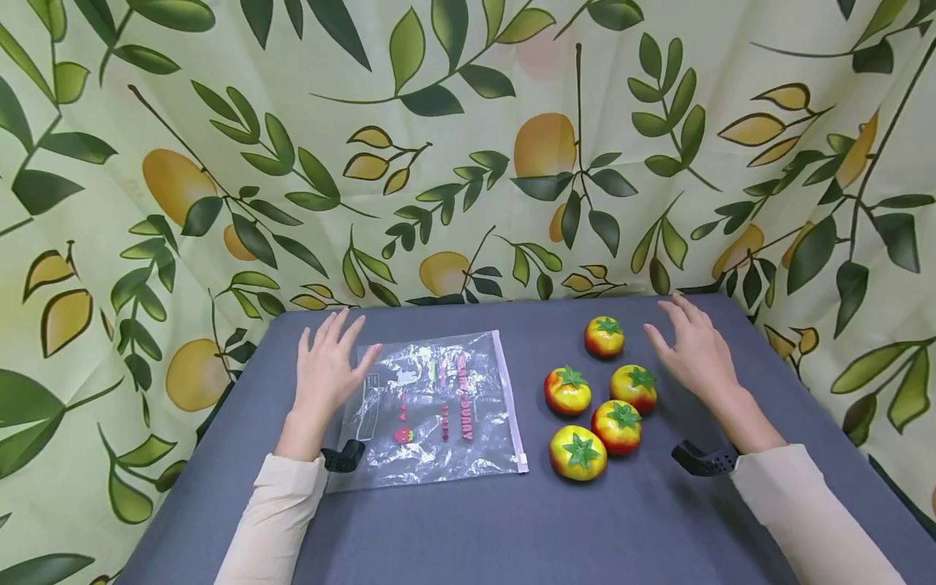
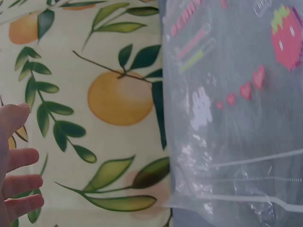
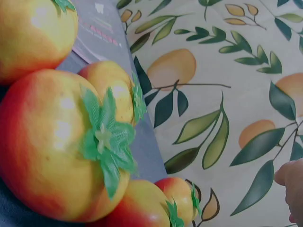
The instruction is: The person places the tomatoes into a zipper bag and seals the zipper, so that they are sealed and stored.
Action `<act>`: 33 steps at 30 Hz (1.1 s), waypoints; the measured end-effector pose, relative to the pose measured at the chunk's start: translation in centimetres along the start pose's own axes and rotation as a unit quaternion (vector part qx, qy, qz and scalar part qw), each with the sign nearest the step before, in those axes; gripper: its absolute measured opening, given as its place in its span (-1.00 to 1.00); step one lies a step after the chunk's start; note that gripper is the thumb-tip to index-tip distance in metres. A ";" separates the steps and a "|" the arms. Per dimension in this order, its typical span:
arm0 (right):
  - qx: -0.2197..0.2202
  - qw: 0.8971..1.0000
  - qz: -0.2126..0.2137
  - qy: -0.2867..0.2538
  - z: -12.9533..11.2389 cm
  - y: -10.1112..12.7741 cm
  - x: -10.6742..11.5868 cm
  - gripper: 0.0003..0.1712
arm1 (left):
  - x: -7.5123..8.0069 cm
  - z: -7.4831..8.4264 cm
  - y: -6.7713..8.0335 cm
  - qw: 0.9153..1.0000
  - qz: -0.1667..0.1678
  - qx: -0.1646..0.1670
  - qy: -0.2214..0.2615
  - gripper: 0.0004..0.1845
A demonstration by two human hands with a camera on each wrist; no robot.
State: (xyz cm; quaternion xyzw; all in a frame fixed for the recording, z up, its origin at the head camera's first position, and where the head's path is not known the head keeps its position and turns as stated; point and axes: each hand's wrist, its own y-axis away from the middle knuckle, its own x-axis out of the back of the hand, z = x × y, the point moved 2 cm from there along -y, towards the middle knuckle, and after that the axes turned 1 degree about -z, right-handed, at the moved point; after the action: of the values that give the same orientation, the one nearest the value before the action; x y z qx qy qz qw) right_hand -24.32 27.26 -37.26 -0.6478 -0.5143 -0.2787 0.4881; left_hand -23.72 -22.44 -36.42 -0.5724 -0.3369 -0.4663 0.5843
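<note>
1. The left hand (image 1: 327, 366) sits left of centre in the head view, fingers straight and spread, grasping nothing; its thumb side lies at the upper-left edge of the clear zip bag (image 1: 431, 410), and whether it touches the plastic cannot be told.
2. The zip bag lies flat on the grey surface (image 1: 512, 528) at lower centre of the frame. Its pink zip strip runs along its right edge, from the top of the frame downward, on the side facing the tomatoes.
3. The right hand (image 1: 695, 349) is at right of centre, fingers relaxed and extended, released and grasping nothing.
4. Five toy tomatoes (image 1: 617, 426) cluster just left of the right hand; the nearest is the one with the green calyx (image 1: 634, 387) beside its wrist, and another (image 1: 604, 336) lies just off its thumb.
5. The relation that matters, as a judgement: the left hand is nearer the bag, the right hand nearer the tomatoes, and the bag's zip edge lies between them.
</note>
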 end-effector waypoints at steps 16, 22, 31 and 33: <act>0.056 0.998 0.022 -0.022 -1.9 1.9 -0.7 -0.54 | 0.5 2.8 1.9 0.992 0.073 -0.090 0.044 -0.57; 0.064 0.997 0.019 -0.039 -2.3 2.7 -0.9 -0.56 | 0.0 4.5 2.5 0.987 0.067 -0.130 0.065 -0.65; 0.074 0.995 -0.009 -0.073 -3.1 3.6 -1.5 -0.56 | -1.1 6.5 3.4 0.978 0.044 -0.176 0.098 -0.71; 0.076 0.994 -0.018 -0.078 -3.4 3.8 -1.6 -0.55 | -1.4 6.9 3.6 0.975 0.049 -0.191 0.101 -0.73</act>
State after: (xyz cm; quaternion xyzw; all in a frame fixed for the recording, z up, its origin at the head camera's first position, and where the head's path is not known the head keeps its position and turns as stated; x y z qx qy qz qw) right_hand -20.79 23.51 -38.74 -0.6191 -0.5821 -0.1965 0.4891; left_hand -19.84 -15.79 -38.18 -0.6390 -0.1521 -0.5489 0.5170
